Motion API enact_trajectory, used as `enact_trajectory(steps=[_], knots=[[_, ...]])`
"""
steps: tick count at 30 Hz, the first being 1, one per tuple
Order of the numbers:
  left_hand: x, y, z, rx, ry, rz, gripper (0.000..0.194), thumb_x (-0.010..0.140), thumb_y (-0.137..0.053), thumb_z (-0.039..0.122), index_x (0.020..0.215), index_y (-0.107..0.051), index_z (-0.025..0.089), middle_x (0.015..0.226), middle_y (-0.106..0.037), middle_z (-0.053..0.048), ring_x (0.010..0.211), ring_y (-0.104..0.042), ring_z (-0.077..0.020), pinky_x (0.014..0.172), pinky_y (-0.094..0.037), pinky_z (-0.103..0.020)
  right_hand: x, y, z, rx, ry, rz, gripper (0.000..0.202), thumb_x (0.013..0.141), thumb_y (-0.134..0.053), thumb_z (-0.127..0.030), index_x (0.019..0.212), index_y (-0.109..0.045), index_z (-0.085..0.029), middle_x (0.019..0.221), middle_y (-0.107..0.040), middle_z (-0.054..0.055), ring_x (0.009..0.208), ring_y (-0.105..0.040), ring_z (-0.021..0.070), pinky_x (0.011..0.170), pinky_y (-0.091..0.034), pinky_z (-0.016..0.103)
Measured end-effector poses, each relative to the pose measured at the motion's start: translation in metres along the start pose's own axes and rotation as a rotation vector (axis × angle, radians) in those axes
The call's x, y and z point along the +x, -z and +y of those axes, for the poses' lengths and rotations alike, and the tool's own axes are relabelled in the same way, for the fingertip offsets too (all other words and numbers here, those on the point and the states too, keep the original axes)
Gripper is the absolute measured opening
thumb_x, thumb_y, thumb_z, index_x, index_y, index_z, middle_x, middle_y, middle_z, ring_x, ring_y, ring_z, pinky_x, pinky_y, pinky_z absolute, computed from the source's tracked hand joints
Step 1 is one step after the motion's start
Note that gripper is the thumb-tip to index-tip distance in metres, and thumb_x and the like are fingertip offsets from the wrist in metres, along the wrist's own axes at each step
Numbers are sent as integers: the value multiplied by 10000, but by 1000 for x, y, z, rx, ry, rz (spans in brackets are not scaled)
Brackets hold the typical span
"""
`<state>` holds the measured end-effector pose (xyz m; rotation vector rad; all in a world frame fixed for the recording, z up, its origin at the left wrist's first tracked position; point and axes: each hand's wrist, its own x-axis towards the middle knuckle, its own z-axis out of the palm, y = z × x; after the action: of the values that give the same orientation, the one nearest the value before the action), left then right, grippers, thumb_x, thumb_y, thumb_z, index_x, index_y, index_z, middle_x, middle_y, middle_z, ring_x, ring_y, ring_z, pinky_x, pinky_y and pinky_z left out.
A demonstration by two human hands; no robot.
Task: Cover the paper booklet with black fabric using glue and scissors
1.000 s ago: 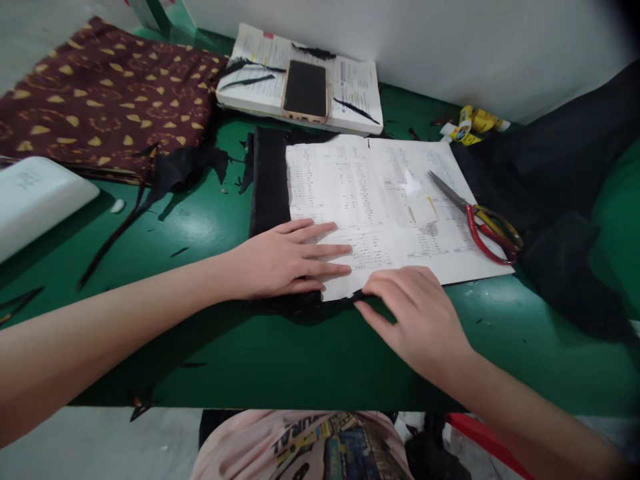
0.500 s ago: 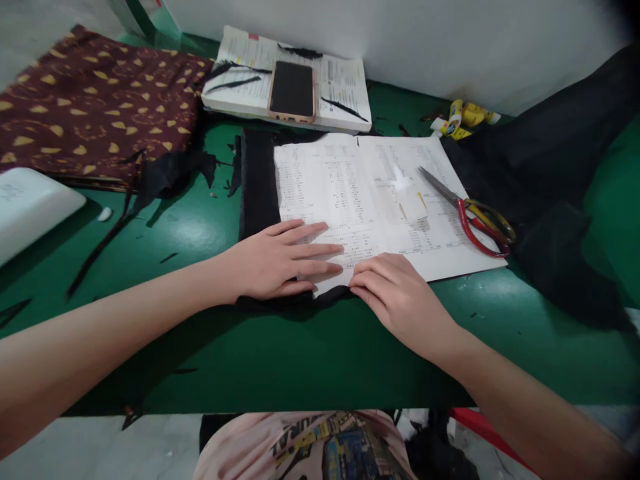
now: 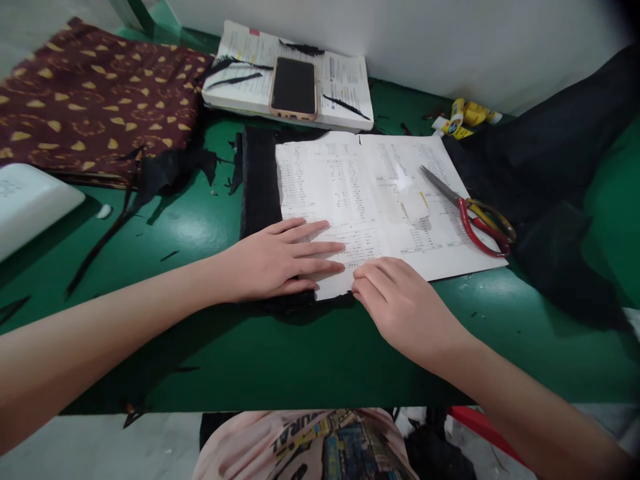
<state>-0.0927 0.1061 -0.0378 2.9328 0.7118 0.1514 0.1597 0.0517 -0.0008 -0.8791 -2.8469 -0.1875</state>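
Observation:
A sheet of printed white paper (image 3: 330, 193) lies over black cloth (image 3: 260, 180), which shows along its left side and lower edge. My left hand (image 3: 277, 263) rests flat on the paper's lower left part and the cloth, fingers spread. Close to its fingertips, my right hand (image 3: 395, 300) is closed in a pinch at the paper's lower edge, where the black cloth runs into the fingers; the fingertips are partly hidden. Scissors (image 3: 467, 207) with red handles lie partly open on the paper's right side. A small white piece with a yellow edge (image 3: 414, 205) sits left of the blades.
Behind the paper, a phone (image 3: 294, 87) and black scraps lie on a thick book (image 3: 345, 73). Yellow glue tubes (image 3: 465, 117) and a large black cloth (image 3: 545, 147) are at right. At left are a maroon patterned cloth-covered item (image 3: 100, 107) and a white case (image 3: 30, 207).
The black cloth edge between my hands has dropped lower, baring more of the paper's lower edge. My right hand has shifted slightly down and right. My left hand stays put.

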Motion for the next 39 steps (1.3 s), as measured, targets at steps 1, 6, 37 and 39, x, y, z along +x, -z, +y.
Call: enact_trajectory(steps=[1,6,37,39], knots=[[0,0,0,-7,2,1,430,1003,-382,443,1430,-400,399,1570,-310,103,1489,-187,-236,1211,-138,-429,0,1,0,-6,2,-3,116,854,-554,-26,847,-660,-71,868,-656,118,891,-600,246,783,-508,396],[0,2,1,-37,6,5,430,994,-406,450,1420,-416,399,1562,-330,97,1486,-201,-240,1211,-156,-441,0,3,-3,-32,9,-24,127,845,-548,-14,854,-659,-75,865,-653,115,868,-597,243,738,-517,375],[0,1,1,-37,18,-9,470,1001,-375,456,1467,-326,415,1554,-335,119,1492,-175,-226,1215,-129,-432,-2,7,-1,-107,189,74,196,891,-529,-70,830,-709,-120,729,-675,88,732,-575,201,858,-494,427],[1,2,2,-27,19,-19,468,1003,-366,459,1467,-330,409,1560,-319,125,1493,-170,-229,1215,-123,-432,-5,7,-4,-111,200,59,191,895,-532,-87,835,-709,-128,740,-678,82,738,-575,203,863,-490,426]])
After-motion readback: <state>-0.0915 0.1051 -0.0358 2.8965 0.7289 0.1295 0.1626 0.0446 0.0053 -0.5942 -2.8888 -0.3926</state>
